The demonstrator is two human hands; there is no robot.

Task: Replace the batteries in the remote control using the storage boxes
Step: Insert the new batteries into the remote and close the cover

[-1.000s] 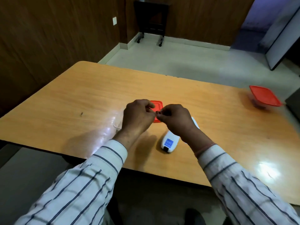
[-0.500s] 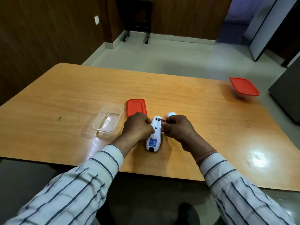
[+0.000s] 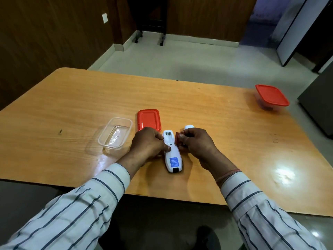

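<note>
A white remote control (image 3: pixel 173 156) lies face down on the wooden table (image 3: pixel 216 123), its battery compartment open at the far end. My left hand (image 3: pixel 148 144) grips its left side, thumb on the back. My right hand (image 3: pixel 195 142) pinches a small reddish battery (image 3: pixel 177 139) right beside the compartment. The remote's white battery cover (image 3: pixel 189 126) lies just beyond my right hand. An open clear storage box (image 3: pixel 115 133) sits to the left, its red lid (image 3: pixel 148 119) beside it.
A second clear storage box with a red lid (image 3: pixel 271 95) on it stands at the table's far right corner. The table's near edge runs just in front of my sleeves. A dark cabinet (image 3: pixel 319 107) stands to the right of the table.
A second ago both hands were together above the red lid. My left hand has since come down to grip the remote, and my right hand has brought the battery beside the open compartment.
</note>
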